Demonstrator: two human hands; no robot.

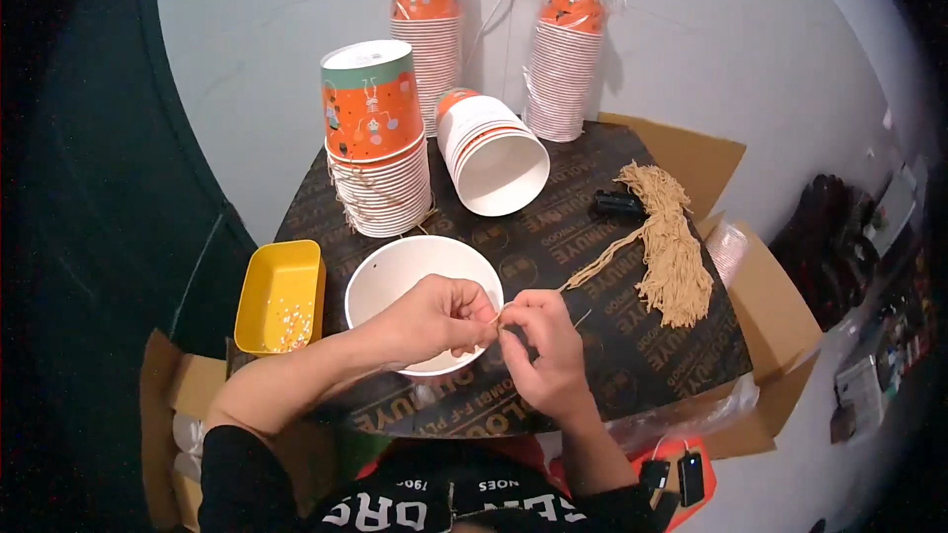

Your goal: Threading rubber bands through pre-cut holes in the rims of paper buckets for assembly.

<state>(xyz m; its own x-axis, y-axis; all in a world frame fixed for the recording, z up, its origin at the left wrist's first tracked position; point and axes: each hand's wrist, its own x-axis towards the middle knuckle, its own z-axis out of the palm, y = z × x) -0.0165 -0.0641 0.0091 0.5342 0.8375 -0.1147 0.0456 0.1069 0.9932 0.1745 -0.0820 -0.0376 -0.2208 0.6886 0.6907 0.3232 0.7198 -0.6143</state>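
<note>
A white paper bucket [390,271] stands mouth up on the table in front of me, with a small dark hole in its inner wall. My left hand [444,316] reaches across its opening, fingertips pinched near the right rim. Against those fingertips, my right hand [543,350] is closed too, just outside the rim. Both pinch a thin tan string [585,318], whose loose end pokes out past the right hand. The exact grip between the fingertips is too small to make out. To the right lies a bundle of tan strings [671,257], with some strands trailing toward my hands.
Behind the bucket rise an orange-and-green bucket stack [380,178] and a tipped stack [504,168]. Wrapped stacks [427,49] [563,69] stand by the wall. A yellow bin [281,286] with small white bits sits left. A black object [619,202] lies beside the bundle; cardboard boxes [770,296] flank the table.
</note>
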